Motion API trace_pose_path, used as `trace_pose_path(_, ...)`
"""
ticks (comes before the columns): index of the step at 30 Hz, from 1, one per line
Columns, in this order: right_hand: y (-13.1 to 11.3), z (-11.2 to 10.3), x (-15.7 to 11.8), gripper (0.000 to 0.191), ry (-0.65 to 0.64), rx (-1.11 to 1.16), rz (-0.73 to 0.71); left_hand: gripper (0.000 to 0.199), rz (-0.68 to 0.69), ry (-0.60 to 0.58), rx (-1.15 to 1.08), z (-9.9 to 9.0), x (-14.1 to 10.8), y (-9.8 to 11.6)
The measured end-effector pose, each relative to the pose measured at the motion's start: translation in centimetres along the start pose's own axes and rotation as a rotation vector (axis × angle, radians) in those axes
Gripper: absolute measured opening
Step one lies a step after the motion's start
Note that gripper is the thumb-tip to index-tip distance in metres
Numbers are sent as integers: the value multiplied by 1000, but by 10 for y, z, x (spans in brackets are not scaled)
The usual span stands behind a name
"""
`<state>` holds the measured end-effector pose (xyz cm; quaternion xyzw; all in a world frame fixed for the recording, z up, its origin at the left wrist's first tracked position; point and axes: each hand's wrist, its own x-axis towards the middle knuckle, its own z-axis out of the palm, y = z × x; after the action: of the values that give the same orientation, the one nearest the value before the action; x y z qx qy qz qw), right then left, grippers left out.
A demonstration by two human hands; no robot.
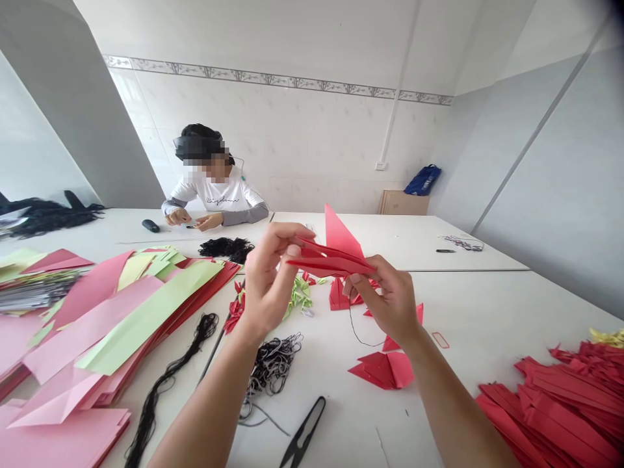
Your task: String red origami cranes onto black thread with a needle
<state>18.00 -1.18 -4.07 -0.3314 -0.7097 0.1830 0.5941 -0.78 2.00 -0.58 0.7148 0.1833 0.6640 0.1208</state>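
My left hand (273,276) pinches one end of a folded red paper piece (336,260) between thumb and fingers. At its other end, my right hand (385,292) is closed on the same piece near a lower corner. One pointed flap stands upright, and layered folds spread toward the left. A thin dark thread (351,325) hangs in a curve below the right fingers. Under my hands lie several folded red paper shapes (383,370) and small green folded pieces (301,294). A tangle of grey cord loops (275,364) rests beside my left forearm, with black thread snips (307,429) nearer to me.
Pink, green and red paper sheets (146,331) cover the left side, beside a black thread hank (168,383). Red folded strips (560,409) are heaped at the right. Across the table, a person (219,188) works by a black thread pile (225,248).
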Motion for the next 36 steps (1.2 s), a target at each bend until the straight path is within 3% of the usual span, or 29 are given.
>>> trace_pose_path(2,2,0,0,11,35,-32,-43,20,18,-94,-18,-1,-1,3)
trace_pose_path(4,3,0,0,11,65,-38,-82,24,87,-101,-3,0,-1,4)
trace_pose_path(9,4,-2,1,10,101,-93,-158,32,423,55,301,7,-2,2)
trace_pose_path(11,5,-3,0,11,99,-130,-163,33,356,14,272,9,-3,4)
trace_pose_path(13,6,-4,-1,12,76,-156,-153,34,203,-70,144,10,-4,9)
trace_pose_path(17,1,-6,-3,10,-12,-68,-73,12,-35,-232,0,10,-3,19)
trace_pose_path(19,-3,-6,-4,11,-54,18,-29,5,-110,-240,-59,9,-1,21)
trace_pose_path(25,-1,-10,-3,2,-82,52,-100,10,-195,-240,-174,7,2,19)
trace_pose_path(31,6,-16,1,13,3,-96,-238,13,-178,-308,-79,6,2,24)
trace_pose_path(36,2,-14,-1,18,69,-115,-305,8,-297,-298,-158,5,0,20)
